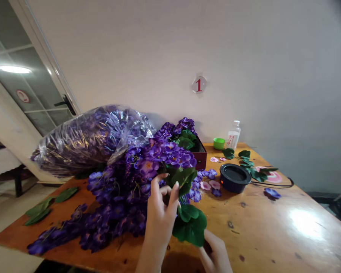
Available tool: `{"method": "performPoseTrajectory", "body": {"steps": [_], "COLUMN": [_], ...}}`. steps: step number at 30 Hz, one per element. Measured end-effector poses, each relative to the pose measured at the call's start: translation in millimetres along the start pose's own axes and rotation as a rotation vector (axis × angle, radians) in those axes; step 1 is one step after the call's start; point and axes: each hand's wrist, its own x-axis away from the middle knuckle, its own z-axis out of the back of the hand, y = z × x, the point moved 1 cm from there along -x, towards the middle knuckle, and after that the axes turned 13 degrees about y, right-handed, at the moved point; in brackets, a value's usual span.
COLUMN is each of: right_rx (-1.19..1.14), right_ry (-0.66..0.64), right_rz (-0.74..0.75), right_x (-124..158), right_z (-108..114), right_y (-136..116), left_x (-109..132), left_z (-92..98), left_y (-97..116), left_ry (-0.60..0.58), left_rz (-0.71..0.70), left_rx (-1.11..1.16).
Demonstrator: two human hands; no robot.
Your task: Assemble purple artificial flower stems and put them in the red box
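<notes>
My left hand is in front of a bunch of purple artificial flowers, its fingers curled around the flower stem; the grip itself is partly hidden. A dark green leaf stands just above its thumb. Lower down, a broad green artificial leaf spreads out between my two hands. My right hand, at the bottom edge of the view, has its fingers closed on that leaf's lower right edge. More purple flower sprays lie heaped to the left of my left hand.
Behind the heap rests a clear plastic bag full of purple flowers. A dark red box holds flowers. To the right are a round black heating pot with a cord, a green cup, a bottle and loose petals on the wooden table.
</notes>
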Motion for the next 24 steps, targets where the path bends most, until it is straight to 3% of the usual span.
{"method": "performPoseTrajectory", "body": {"steps": [7,12,16,18,24], "right_rx": [-0.005,-0.036,-0.093,-0.116,-0.130], "right_ry": [-0.036,-0.031,-0.010,0.016,0.075], "right_rz": [-0.001,-0.086,-0.206,-0.245,-0.374], "right_x": [5,5,8,11,26], "right_z": [-3,-3,-2,-3,-15], "right_y": [11,6,0,0,16], "left_x": [6,7,10,12,12], "left_z": [-6.7,-13.9,-21.2,-22.9,-20.0], "left_y": [-10,-5,-9,-11,-18], "left_ry": [-0.001,-0.019,0.067,0.115,0.158], "left_rz": [0.069,-0.082,-0.276,-0.304,-0.092], "left_rx": [0.090,-0.021,-0.101,-0.090,0.016]}}
